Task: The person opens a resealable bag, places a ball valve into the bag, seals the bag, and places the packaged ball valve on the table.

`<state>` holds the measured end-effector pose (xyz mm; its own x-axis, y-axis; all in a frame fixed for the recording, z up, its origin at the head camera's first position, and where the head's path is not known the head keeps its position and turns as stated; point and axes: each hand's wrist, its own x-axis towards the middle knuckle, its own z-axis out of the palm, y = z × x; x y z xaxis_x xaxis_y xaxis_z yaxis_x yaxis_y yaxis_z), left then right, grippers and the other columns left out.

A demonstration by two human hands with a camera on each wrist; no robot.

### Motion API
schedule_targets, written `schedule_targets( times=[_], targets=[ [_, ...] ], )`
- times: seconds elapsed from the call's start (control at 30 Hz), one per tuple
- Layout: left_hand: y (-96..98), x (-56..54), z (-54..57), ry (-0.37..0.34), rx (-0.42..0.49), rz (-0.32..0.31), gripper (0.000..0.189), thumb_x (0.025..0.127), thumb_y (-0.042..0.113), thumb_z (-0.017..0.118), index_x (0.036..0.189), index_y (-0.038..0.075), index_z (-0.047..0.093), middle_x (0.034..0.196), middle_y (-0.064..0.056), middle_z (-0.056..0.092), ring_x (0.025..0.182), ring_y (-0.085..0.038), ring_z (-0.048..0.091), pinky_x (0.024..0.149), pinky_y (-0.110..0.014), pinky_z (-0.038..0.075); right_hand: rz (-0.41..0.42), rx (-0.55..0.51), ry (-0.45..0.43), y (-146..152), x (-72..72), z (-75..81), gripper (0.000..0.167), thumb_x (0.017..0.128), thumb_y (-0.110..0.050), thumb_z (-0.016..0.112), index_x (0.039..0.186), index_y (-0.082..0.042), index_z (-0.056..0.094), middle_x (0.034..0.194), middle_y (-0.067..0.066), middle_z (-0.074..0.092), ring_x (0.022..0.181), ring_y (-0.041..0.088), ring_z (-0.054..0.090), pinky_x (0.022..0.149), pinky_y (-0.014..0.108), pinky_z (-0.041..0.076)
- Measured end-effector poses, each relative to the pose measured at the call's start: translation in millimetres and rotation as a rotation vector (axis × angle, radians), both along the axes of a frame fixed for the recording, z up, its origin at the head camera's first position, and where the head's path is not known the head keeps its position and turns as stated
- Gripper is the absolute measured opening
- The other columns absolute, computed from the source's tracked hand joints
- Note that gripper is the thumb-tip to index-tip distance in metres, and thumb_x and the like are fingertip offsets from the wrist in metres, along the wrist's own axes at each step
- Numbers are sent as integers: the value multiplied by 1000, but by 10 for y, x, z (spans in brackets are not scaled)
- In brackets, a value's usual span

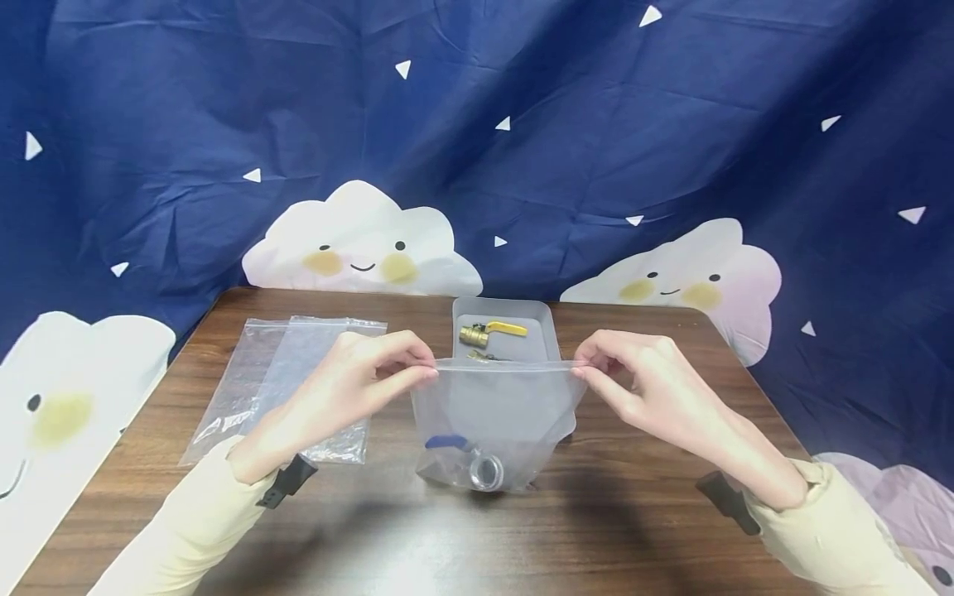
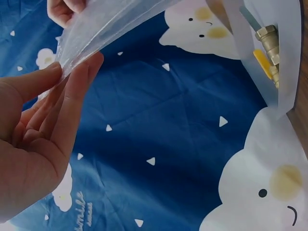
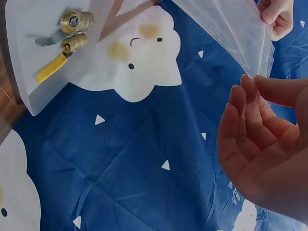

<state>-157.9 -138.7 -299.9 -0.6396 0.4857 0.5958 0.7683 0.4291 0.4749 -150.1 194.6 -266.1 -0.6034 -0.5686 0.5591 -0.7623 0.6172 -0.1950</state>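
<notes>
A clear zip bag (image 1: 507, 406) hangs upright between both hands, its top edge stretched straight. My left hand (image 1: 365, 372) pinches one top corner between thumb and fingers; my right hand (image 1: 641, 377) pinches the opposite corner. Inside, at the bottom, lies a silvery ball valve (image 1: 486, 472) with a blue handle (image 1: 445, 442). Behind the bag stands a pale tray (image 1: 551, 331), partly hidden. A brass ball valve (image 1: 477, 334) with a yellow handle sits in it. In the right wrist view another brass valve (image 3: 77, 21) with a grey lever lies beside the yellow-handled one.
Two flat clear zip bags (image 1: 257, 364) overlap on the table's left side. The wooden table (image 1: 358, 538) reaches back to a blue curtain (image 1: 447, 99) printed with clouds and triangles. Dark bands (image 1: 286, 482) circle both wrists below the cream sleeves.
</notes>
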Motion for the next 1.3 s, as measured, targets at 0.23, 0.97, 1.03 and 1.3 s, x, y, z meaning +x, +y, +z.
schedule_targets(
  times=[0.23,0.97,1.03,1.3],
  targets=[
    [-65,-58,-37,-14,6,74,11,83,15,79,88,17,70,83,8,76,77,-2,72,71,-20,59,-1,-14,23,32,-27,-6,21,79,-4,79,85,-19,65,73,-16,61,68,-5,54,63,8,44],
    [-40,-40,-108,-62,82,148,5,85,12,77,87,12,73,77,7,73,72,-2,67,71,-18,58,-1,-97,45,52,-66,-180,22,83,5,72,89,-15,64,83,-11,62,74,0,57,67,9,44],
    [-26,-41,-107,-77,85,131,5,86,11,76,87,11,71,78,6,72,73,-2,68,72,-21,59,-11,-115,14,37,-77,-201,21,84,5,71,90,-14,63,84,-10,64,75,0,59,69,9,46],
    [21,-46,-112,-128,82,122,7,89,10,73,91,13,67,78,6,71,73,-1,69,69,-22,54,-13,-146,-43,-36,-125,-253,19,83,0,75,93,-14,67,82,-10,66,76,0,57,70,9,46]
  ],
)
